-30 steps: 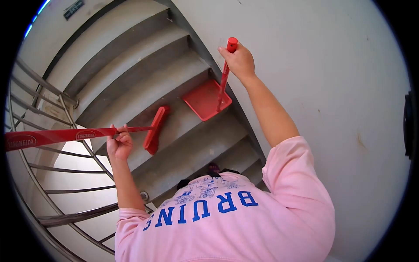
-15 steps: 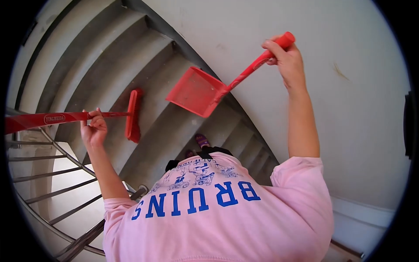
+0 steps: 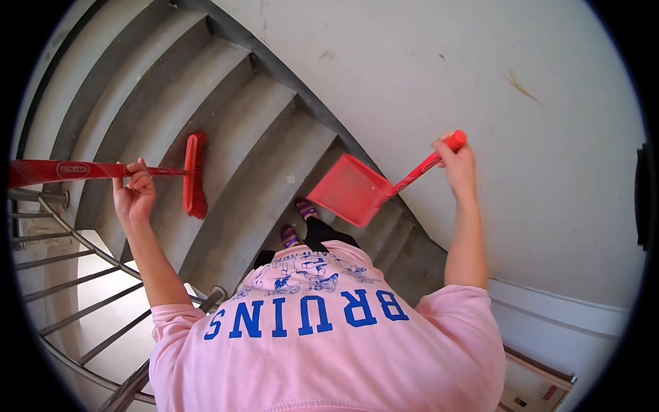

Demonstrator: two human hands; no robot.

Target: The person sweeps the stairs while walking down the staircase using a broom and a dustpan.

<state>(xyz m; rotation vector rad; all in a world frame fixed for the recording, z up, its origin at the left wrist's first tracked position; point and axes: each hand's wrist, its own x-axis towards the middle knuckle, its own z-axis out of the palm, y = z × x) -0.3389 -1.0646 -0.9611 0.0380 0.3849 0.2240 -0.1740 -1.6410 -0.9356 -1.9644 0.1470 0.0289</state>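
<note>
My left hand (image 3: 135, 196) grips the red handle of a broom (image 3: 194, 175), fingers curled round the lower part of the pole. The broom's red head lies across a grey stair step, bristles facing right in the view. In my right hand (image 3: 458, 168) is the top end of a long-handled red dustpan (image 3: 351, 189). Its pan hangs over the steps, just right of my feet and near the wall, with a few specks on its surface. The two tools are apart from each other.
Curved concrete stairs (image 3: 240, 134) fan out under me. A metal railing (image 3: 93, 248) runs along the left, and a pale wall (image 3: 535, 185) stands on the right. My feet in purple sandals (image 3: 305, 208) are on a step below the broom head.
The dustpan and my right hand have moved down and to the right in the view. The broom has shifted slightly left and up. More of my feet now shows.
</note>
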